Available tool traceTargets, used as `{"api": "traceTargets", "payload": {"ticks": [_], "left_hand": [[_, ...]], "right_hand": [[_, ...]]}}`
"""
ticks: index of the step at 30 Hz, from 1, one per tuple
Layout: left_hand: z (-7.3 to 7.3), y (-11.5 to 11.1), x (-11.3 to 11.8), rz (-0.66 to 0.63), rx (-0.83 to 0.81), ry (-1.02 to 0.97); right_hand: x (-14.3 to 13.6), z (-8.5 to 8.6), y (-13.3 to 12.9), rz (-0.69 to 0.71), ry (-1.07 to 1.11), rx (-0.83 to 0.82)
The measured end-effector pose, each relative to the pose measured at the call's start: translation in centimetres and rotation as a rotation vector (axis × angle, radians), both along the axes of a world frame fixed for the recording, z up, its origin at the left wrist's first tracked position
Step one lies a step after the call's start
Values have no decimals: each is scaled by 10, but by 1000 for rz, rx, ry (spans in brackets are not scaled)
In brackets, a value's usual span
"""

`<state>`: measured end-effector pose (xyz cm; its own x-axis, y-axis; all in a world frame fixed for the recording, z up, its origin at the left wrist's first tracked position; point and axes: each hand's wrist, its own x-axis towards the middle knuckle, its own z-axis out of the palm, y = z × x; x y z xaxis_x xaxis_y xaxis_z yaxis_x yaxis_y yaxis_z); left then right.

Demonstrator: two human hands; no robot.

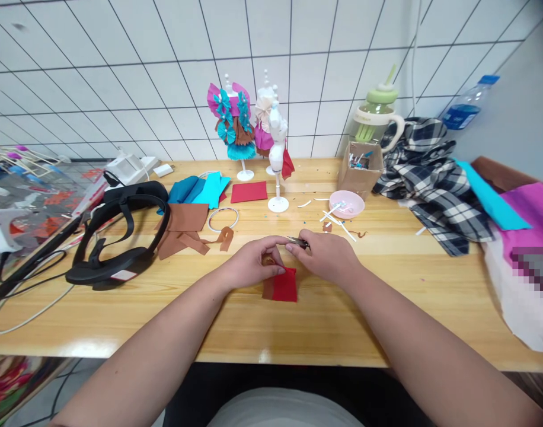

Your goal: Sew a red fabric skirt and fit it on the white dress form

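Observation:
My left hand (256, 261) pinches the top of a piece of red crepe-like material (286, 286), which hangs just above or on the table. A brown strip (268, 289) shows along its left side. My right hand (325, 256) is closed around a small pointed metal tool (300, 242), perhaps snips; most of it is hidden in the fingers. The tool's tip lies at my left index fingertip, above the red piece. Behind the hands stands a white miniature mannequin (277, 136), with a bit of red material (288, 165) beside its torso.
Two dressed mannequins (234, 118) stand at the wall. Left lie brown sheets (188, 218), a white ring (223, 220) and a black headset (115, 237). Right are a pink dish (355, 209) with white sticks, a cardboard box (360, 169), a green-lidded jug (376, 118) and a plaid cloth (425, 178).

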<state>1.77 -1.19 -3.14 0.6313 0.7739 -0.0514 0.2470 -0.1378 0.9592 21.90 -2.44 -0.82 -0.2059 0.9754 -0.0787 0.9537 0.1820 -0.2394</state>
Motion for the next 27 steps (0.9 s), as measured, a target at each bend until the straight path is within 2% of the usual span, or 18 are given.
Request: {"api": "traceTargets", "payload": {"ticks": [3, 10, 14, 16, 19, 21, 24, 27], "left_hand": [[0, -1, 2, -11, 42, 19], [2, 2, -1, 24, 1, 20], [3, 1, -1, 42, -18, 20], [4, 0, 0, 43, -33, 27], [6, 0, 0, 44, -53, 1], [7, 1, 0, 42, -82, -41], [8, 3, -2, 25, -175, -94], [11, 1, -3, -56, -256, -90]], "right_hand": [[3, -1, 0, 19, 78, -18], [8, -2, 3, -4, 277, -46], [12, -8, 8, 20, 384, -2], [13, -13, 10, 52, 522, -5], [12, -19, 12, 65, 799, -150], [11, -20, 13, 54, 889, -191], [11, -18, 16, 48, 903, -96], [11, -18, 18, -6, 1000, -101]]}}
